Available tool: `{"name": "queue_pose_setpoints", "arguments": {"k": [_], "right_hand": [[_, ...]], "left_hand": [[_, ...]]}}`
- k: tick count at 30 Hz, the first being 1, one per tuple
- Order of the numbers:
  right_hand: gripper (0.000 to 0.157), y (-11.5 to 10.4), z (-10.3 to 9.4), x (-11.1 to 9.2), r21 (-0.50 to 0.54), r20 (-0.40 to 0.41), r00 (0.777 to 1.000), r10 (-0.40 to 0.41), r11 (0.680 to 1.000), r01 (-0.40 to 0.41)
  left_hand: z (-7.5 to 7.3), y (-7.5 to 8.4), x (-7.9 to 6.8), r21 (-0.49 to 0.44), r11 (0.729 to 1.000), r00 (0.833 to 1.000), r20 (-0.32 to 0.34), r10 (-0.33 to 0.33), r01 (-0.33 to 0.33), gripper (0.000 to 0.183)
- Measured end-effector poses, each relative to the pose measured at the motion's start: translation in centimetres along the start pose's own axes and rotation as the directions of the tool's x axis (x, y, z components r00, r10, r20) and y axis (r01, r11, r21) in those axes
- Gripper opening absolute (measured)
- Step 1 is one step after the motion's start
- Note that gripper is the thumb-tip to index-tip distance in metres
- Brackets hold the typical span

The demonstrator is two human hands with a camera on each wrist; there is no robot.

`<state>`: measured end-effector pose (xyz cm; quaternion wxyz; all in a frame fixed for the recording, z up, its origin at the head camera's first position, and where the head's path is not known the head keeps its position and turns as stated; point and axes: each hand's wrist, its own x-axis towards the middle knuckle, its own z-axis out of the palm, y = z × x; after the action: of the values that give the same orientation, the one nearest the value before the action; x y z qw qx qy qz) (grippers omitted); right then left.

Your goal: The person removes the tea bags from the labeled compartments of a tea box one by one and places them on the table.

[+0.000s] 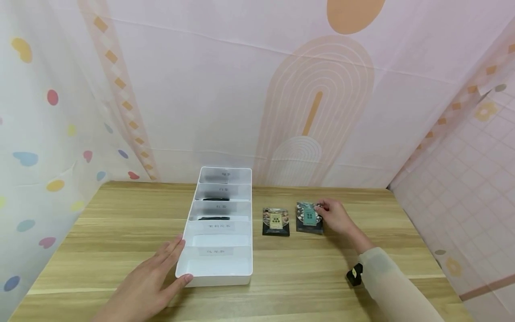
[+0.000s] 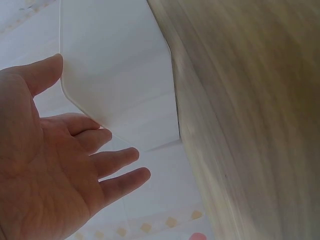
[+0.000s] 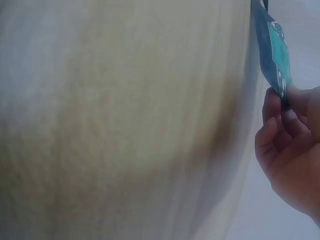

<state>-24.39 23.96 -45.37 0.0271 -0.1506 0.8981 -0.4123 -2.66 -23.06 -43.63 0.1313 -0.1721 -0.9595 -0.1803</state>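
Observation:
My right hand [image 1: 335, 216] pinches the right edge of a dark sachet with a teal label [image 1: 310, 217] between thumb and fingers. The right wrist view shows the same teal-labelled sachet [image 3: 276, 52] gripped at its end. To its left lies a second dark sachet with a yellow label [image 1: 276, 222]. A long white divided box [image 1: 214, 281] stands left of both. My left hand [image 1: 150, 277] rests at the box's near left corner, fingers spread and thumb against the front. In the left wrist view, the fingers of the left hand [image 2: 75, 145] extend loosely beside the white wall.
The box's compartments carry printed paper labels, and dark packets [image 1: 215, 218] sit in two of the middle ones. A black strap [image 1: 355, 274] shows below my right sleeve. Patterned cloth [image 1: 225, 89] hangs behind the wooden table [image 1: 306, 277] and on both sides.

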Motion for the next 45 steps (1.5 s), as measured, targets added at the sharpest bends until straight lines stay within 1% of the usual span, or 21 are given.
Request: {"name": "queue_pose_setpoints", "arguments": {"k": [5,7,13,20,28,36,45], "right_hand": [[0.01,0.4,0.0,0.2,-0.026,0.023,0.999,0.029,0.999,-0.028],[0.011,0.6,0.0,0.2,-0.041,0.029,0.999,0.035,0.999,-0.034],[0.008,0.7,0.1,0.5,-0.088,0.039,0.998,0.046,0.995,-0.042],[0.007,0.6,0.3,0.8,-0.122,0.042,0.998,0.036,0.992,-0.031],[0.006,0.6,0.3,0.9,-0.129,0.046,0.998,0.038,0.991,-0.032],[0.006,0.8,-0.2,1.0,-0.124,0.075,0.995,0.065,0.991,-0.056],[0.009,0.5,-0.4,1.1,-0.14,0.112,0.989,0.095,0.987,-0.079]], "left_hand": [[0.0,0.1,0.0,-0.009,1.0,1.0,-0.004,0.005,-0.005,0.077],[-0.1,0.1,0.0,0.001,1.0,1.0,-0.001,0.002,-0.002,0.077],[-0.2,0.2,0.0,0.018,1.0,1.0,0.019,-0.014,0.014,0.078],[-0.2,0.1,0.0,0.02,1.0,1.0,0.02,-0.024,0.024,0.078],[-0.1,0.1,0.0,-0.013,1.0,1.0,0.0,-0.005,0.005,0.078],[-0.1,0.1,0.1,-0.007,1.0,1.0,-0.003,0.003,-0.003,0.078],[-0.1,0.1,0.0,0.003,1.0,1.0,0.007,-0.012,0.012,0.078]]}}
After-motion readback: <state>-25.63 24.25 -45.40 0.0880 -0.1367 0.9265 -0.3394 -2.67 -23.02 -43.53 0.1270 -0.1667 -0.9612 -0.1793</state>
